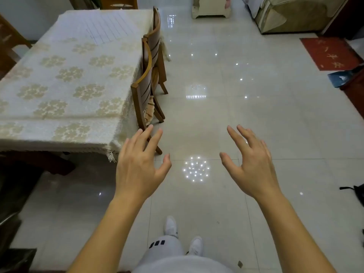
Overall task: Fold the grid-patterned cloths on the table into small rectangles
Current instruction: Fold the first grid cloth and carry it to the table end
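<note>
Two bare hands out in front over glossy floor tiles (256, 115), both empty. Left hand (137, 164) palm down, fingers spread and only slightly bent, thumb out to the side, fingertips near the table's right front corner but touching nothing. Right hand (252, 164) likewise palm down, fingers apart and relaxed, well clear of the table. Open gap between the two hands, with ceiling-light reflections on the tiles below.

Table (59, 134) at left, under a cream lace tablecloth (65, 75) with floral motifs, its edge hanging over the front. One grid-patterned cloth (110, 28) flat at the far end of the table, white with thin dark lines, well apart from both hands; whether single or several layers, impossible to tell.

Two wooden chairs (145, 79) tucked against the table's right side, backs toward the open floor. Red mat (329, 54) at upper right, beside a covered sofa (291, 14). White shoes (171, 225) and light trousers at the bottom edge, standing on the tiles. Dark object at the right edge, too cut off to identify.
</note>
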### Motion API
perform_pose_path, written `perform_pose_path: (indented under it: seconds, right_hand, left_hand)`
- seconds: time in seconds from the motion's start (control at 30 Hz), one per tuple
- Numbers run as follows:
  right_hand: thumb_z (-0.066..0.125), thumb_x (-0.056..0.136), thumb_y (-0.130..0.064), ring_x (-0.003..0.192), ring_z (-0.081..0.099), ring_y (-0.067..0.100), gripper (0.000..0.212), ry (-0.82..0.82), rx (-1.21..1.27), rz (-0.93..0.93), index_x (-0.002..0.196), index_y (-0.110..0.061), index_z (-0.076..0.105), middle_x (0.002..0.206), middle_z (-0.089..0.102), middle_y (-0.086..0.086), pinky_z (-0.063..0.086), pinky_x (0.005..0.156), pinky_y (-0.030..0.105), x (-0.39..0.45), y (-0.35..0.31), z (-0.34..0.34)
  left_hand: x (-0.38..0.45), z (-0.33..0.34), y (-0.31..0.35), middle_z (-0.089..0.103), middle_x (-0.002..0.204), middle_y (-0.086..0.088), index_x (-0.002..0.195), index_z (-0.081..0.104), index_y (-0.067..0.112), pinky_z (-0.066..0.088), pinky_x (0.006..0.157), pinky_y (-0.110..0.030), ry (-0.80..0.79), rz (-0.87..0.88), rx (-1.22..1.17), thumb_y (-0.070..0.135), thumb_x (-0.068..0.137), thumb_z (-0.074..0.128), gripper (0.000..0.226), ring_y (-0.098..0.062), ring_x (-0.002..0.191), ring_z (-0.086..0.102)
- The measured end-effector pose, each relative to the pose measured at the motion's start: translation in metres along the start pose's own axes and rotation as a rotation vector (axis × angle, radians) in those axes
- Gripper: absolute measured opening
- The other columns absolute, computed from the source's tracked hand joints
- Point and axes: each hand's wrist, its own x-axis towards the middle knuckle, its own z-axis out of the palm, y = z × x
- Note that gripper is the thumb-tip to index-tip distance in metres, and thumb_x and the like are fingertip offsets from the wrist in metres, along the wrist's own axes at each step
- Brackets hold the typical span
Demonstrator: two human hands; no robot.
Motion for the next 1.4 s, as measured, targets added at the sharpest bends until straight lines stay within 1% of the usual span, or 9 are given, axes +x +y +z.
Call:
perform_pose_path:
  seconds: [0.23, 0.33, 0.43, 0.57, 0.9, 1.07, 1.2, 1.3, 1.4]
  right_hand:
    - [0.043, 0.087, -0.057, 0.149, 0.026, 0.021, 0.068, 0.002, -0.005, 0.001, 0.151, -0.035, 0.036, 0.158, 0.035, -0.003, 0.024, 0.119, 0.056, 0.041, 0.007, 0.010]
    - [0.046, 0.088, -0.055, 0.149, 0.025, 0.021, 0.067, 0.004, -0.020, -0.001, 0.151, -0.035, 0.037, 0.158, 0.035, -0.003, 0.023, 0.120, 0.056, 0.070, 0.008, 0.014]
    - [0.048, 0.088, -0.054, 0.150, 0.025, 0.020, 0.067, 0.010, -0.023, 0.005, 0.151, -0.035, 0.036, 0.158, 0.035, -0.003, 0.023, 0.120, 0.056, 0.107, 0.006, 0.021]
    - [0.042, 0.088, -0.058, 0.150, 0.024, 0.019, 0.068, 0.006, -0.040, 0.009, 0.151, -0.036, 0.036, 0.159, 0.034, -0.004, 0.025, 0.119, 0.056, 0.162, -0.003, 0.032]
    - [0.043, 0.088, -0.058, 0.148, 0.027, 0.020, 0.067, 0.001, -0.061, 0.022, 0.151, -0.036, 0.037, 0.158, 0.035, -0.004, 0.027, 0.118, 0.056, 0.277, -0.017, 0.063]
    - [0.041, 0.088, -0.059, 0.148, 0.027, 0.018, 0.067, -0.013, -0.060, 0.039, 0.150, -0.036, 0.037, 0.158, 0.034, -0.005, 0.027, 0.118, 0.055, 0.316, -0.010, 0.070]
    - [0.043, 0.089, -0.057, 0.148, 0.028, 0.019, 0.066, -0.020, -0.060, 0.034, 0.151, -0.035, 0.037, 0.158, 0.035, -0.004, 0.028, 0.117, 0.056, 0.349, 0.005, 0.073]
    - [0.045, 0.089, -0.055, 0.147, 0.030, 0.021, 0.065, -0.012, -0.067, 0.033, 0.150, -0.034, 0.039, 0.157, 0.036, -0.002, 0.029, 0.117, 0.058, 0.379, 0.025, 0.072]
    - [0.042, 0.089, -0.057, 0.147, 0.031, 0.022, 0.065, -0.017, -0.067, 0.029, 0.150, -0.033, 0.039, 0.157, 0.036, -0.002, 0.029, 0.116, 0.058, 0.417, 0.048, 0.067]
  left_hand:
    - [0.046, 0.014, -0.010, 0.040, 0.154, 0.000, 0.148, 0.041, 0.026, 0.032, 0.116, -0.053, 0.000, -0.005, -0.002, 0.052, 0.090, 0.043, 0.064, -0.023, 0.143, 0.035]
    - [0.078, 0.024, -0.016, 0.041, 0.153, 0.000, 0.148, 0.041, 0.026, 0.029, 0.116, -0.053, 0.011, 0.016, 0.001, 0.051, 0.089, 0.046, 0.064, -0.022, 0.143, 0.035]
    - [0.118, 0.032, -0.027, 0.041, 0.153, 0.000, 0.148, 0.042, 0.026, 0.025, 0.119, -0.053, 0.017, 0.011, -0.002, 0.051, 0.089, 0.046, 0.063, -0.022, 0.143, 0.034]
    - [0.175, 0.037, -0.049, 0.042, 0.153, 0.000, 0.147, 0.043, 0.027, 0.022, 0.119, -0.050, 0.018, 0.007, -0.001, 0.052, 0.089, 0.043, 0.063, -0.022, 0.144, 0.033]
    - [0.284, 0.055, -0.094, 0.041, 0.154, 0.001, 0.147, 0.044, 0.027, 0.022, 0.119, -0.050, -0.007, -0.018, -0.069, 0.054, 0.089, 0.040, 0.064, -0.020, 0.145, 0.032]
    - [0.325, 0.066, -0.097, 0.041, 0.154, 0.002, 0.147, 0.043, 0.027, 0.025, 0.119, -0.051, -0.013, -0.016, -0.090, 0.053, 0.089, 0.040, 0.063, -0.020, 0.144, 0.033]
    - [0.357, 0.081, -0.090, 0.043, 0.152, 0.000, 0.145, 0.046, 0.025, 0.028, 0.117, -0.054, -0.013, -0.012, -0.111, 0.051, 0.089, 0.044, 0.062, -0.022, 0.143, 0.036]
    - [0.388, 0.095, -0.078, 0.042, 0.153, 0.001, 0.145, 0.046, 0.026, 0.025, 0.118, -0.054, -0.022, -0.019, -0.102, 0.050, 0.089, 0.046, 0.061, -0.022, 0.144, 0.034]
    - [0.429, 0.110, -0.063, 0.041, 0.154, 0.001, 0.146, 0.044, 0.026, 0.023, 0.118, -0.053, -0.015, -0.015, -0.083, 0.052, 0.089, 0.044, 0.063, -0.022, 0.144, 0.034]
